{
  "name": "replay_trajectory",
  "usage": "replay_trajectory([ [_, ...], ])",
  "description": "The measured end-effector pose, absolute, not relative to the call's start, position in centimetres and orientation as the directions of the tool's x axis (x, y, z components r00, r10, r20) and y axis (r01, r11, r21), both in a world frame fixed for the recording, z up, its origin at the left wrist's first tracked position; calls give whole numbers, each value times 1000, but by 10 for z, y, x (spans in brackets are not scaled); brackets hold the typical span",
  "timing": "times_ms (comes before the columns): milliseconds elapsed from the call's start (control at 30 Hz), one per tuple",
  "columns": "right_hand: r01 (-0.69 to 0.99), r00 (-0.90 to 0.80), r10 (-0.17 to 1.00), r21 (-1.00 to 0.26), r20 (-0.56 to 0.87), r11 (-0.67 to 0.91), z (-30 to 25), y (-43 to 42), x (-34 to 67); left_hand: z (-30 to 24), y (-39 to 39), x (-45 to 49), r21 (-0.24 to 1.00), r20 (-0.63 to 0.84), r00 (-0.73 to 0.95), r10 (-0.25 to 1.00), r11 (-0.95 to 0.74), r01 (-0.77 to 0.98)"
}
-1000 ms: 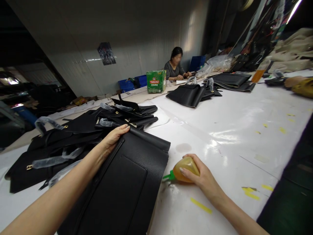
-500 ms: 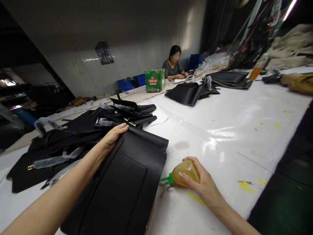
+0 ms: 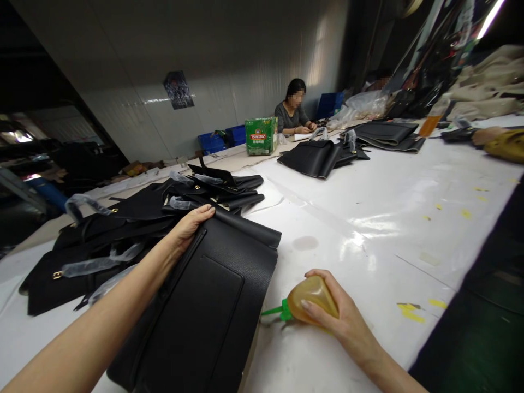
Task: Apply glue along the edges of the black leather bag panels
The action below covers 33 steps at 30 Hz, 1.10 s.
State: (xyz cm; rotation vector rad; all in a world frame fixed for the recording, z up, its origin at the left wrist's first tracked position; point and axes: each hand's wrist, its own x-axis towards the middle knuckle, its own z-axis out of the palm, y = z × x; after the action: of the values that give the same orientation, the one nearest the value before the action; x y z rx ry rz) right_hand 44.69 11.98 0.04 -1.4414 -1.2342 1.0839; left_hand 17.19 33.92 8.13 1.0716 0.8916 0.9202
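My left hand is closed on the top edge of a black leather bag panel, which has a stitched pocket outline and a rolled upper edge. The fingers behind the panel are hidden. In my right hand is a squeeze bottle of amber liquid, tipped on its side. Its green nozzle points left, the tip at the panel's right edge. I cannot tell whether the tip touches the leather.
Black bag pieces with plastic-wrapped handles lie piled at left. More black panels, a green carton and another amber bottle stand farther back on the white table. A person sits behind; a co-worker's sleeve shows at right.
My right hand has brought the bottle slightly down and toward me, so its nozzle sits lower along the panel's edge. My left hand keeps its hold on the panel.
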Motion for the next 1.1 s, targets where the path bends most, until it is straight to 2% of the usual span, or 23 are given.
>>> replay_trajectory([
  [167,222,238,970,-970,-48,-103,1,129,446,80,340,171,960,-145,348,926,216,-177],
  [367,161,12,993,-980,-116,-116,-3,117,438,78,342,166,959,-128,346,930,205,-196],
  [433,168,30,993,-978,-118,-121,-3,117,438,78,341,165,959,-123,352,928,202,-197],
  [567,233,173,983,-967,-67,-107,-2,119,436,79,340,165,961,-116,355,928,196,-196],
  [733,184,-26,992,-976,-125,-118,0,102,422,80,341,163,964,-110,357,928,187,-188],
  [900,234,135,985,-963,-106,-136,0,92,417,81,341,161,967,-102,351,931,176,-186],
  [1033,208,14,992,-970,-129,-129,-1,85,414,83,339,162,968,-91,344,934,164,-189],
  [1100,208,48,989,-967,-143,-150,0,82,411,83,339,162,969,-84,341,936,157,-193],
])
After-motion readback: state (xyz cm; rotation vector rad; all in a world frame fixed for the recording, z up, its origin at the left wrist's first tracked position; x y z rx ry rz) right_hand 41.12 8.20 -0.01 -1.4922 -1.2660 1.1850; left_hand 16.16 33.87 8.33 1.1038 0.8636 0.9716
